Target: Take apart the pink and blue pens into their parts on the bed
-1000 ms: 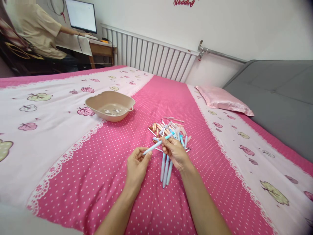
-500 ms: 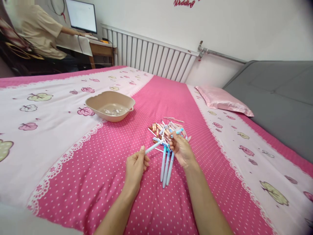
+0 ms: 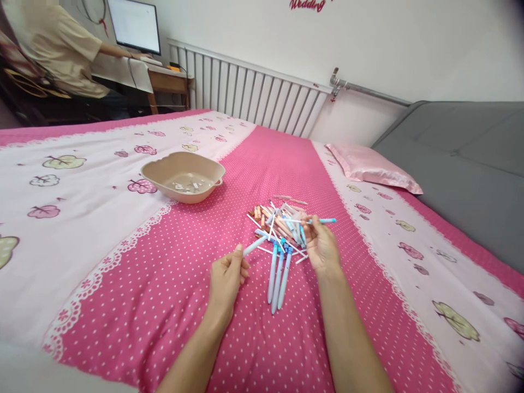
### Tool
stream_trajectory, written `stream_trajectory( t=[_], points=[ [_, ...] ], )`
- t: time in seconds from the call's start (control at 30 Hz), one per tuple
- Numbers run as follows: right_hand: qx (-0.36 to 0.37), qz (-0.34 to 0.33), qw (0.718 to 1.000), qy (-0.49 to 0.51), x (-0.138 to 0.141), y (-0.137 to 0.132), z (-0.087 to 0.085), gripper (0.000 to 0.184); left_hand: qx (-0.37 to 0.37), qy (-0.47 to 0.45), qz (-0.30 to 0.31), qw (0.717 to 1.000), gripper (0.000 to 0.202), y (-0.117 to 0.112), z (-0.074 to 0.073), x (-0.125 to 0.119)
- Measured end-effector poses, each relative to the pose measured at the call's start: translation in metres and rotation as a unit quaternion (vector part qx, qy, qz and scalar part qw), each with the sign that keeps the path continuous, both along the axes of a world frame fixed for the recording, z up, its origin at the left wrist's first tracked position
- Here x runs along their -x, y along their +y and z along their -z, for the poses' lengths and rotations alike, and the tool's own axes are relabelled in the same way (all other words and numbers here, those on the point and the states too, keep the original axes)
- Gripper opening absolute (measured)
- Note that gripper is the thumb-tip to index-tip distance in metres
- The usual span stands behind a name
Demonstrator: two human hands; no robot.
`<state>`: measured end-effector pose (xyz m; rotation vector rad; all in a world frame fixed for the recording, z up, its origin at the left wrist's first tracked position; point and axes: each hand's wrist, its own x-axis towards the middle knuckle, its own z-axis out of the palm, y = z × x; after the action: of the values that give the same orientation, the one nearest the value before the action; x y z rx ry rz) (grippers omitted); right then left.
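My left hand (image 3: 227, 277) is closed on a pale blue pen barrel (image 3: 254, 245) that points up and to the right. A thin pen part with a blue tip (image 3: 321, 221) is pinched in my right hand (image 3: 321, 246), level and pointing right. Between the hands, three assembled blue pens (image 3: 278, 274) lie side by side on the pink dotted bedspread (image 3: 172, 284). Just beyond them sits a loose pile of pen parts (image 3: 278, 218), blue, orange and white.
A beige bowl (image 3: 183, 176) with small white bits inside stands at the left on the bed. A pink pillow (image 3: 372, 166) lies at the far right by a grey sofa (image 3: 466, 158). A person (image 3: 57, 49) sits at a desk with a monitor (image 3: 133, 25) beyond the bed.
The pen held by both hands has come apart. My right hand drew the blue-tipped part out to the right while my left hand kept the barrel.
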<state>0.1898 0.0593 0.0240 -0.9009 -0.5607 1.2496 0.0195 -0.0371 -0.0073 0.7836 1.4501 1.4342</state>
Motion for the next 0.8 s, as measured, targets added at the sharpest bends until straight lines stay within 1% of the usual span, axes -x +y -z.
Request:
stream_trajectory(
  t=[0.03, 0.1, 0.17, 0.2, 0.23, 0.27, 0.3, 0.33, 0.4, 0.43, 0.5, 0.57, 0.63, 0.73, 0.8],
  points=[
    [-0.01, 0.027, 1.0, 0.006, -0.004, 0.002, 0.0, 0.014, -0.002, 0.0, 0.001, 1.0, 0.049, 0.0, 0.001, 0.0],
    [-0.006, 0.067, 0.998, 0.004, -0.007, 0.005, 0.001, 0.015, -0.004, 0.004, 0.004, 1.0, 0.048, 0.0, 0.002, 0.0],
    [0.003, 0.08, 0.997, -0.017, -0.007, 0.004, 0.001, 0.018, -0.006, 0.008, 0.008, 1.0, 0.046, 0.001, 0.002, 0.0],
    [0.002, 0.067, 0.997, -0.036, -0.005, 0.002, 0.0, 0.021, -0.008, 0.009, 0.011, 1.0, 0.046, 0.0, 0.002, 0.0],
    [0.0, 0.035, 0.997, -0.062, -0.002, -0.001, -0.001, 0.023, -0.01, 0.01, 0.013, 1.0, 0.046, 0.0, 0.002, 0.0],
    [-0.001, -0.014, 0.995, -0.095, 0.001, -0.005, -0.002, 0.024, -0.013, 0.011, 0.015, 1.0, 0.045, 0.0, 0.002, 0.0],
    [0.0, -0.082, 0.988, -0.133, 0.006, -0.009, -0.003, 0.025, -0.014, 0.011, 0.016, 1.0, 0.045, 0.0, 0.002, 0.0],
    [0.004, -0.158, 0.972, -0.172, 0.01, -0.014, -0.003, 0.027, -0.015, 0.012, 0.016, 1.0, 0.045, 0.0, 0.002, 0.0],
    [0.007, -0.297, 0.925, -0.237, 0.021, -0.025, -0.003, 0.028, -0.018, 0.016, 0.014, 1.0, 0.046, 0.001, 0.001, 0.0],
    [0.002, -0.342, 0.905, -0.252, 0.027, -0.029, -0.001, 0.028, -0.02, 0.018, 0.015, 1.0, 0.046, 0.001, 0.002, 0.0],
    [-0.019, -0.395, 0.883, -0.251, 0.038, -0.037, 0.003, 0.028, -0.025, 0.026, 0.026, 0.999, 0.046, 0.001, 0.002, 0.0],
    [-0.03, -0.413, 0.881, -0.229, 0.046, -0.041, 0.007, 0.028, -0.026, 0.039, 0.041, 0.998, 0.046, 0.002, 0.004, 0.0],
    [-0.025, -0.41, 0.888, -0.206, 0.05, -0.041, 0.009, 0.028, -0.025, 0.051, 0.056, 0.997, 0.048, 0.002, 0.006, 0.0],
    [-0.002, -0.37, 0.911, -0.181, 0.052, -0.038, 0.01, 0.031, -0.033, 0.077, 0.076, 0.994, 0.049, 0.002, 0.011, -0.001],
    [0.018, -0.318, 0.929, -0.187, 0.051, -0.034, 0.011, 0.033, -0.037, 0.1, 0.083, 0.991, 0.049, 0.002, 0.014, 0.0]
  ],
)
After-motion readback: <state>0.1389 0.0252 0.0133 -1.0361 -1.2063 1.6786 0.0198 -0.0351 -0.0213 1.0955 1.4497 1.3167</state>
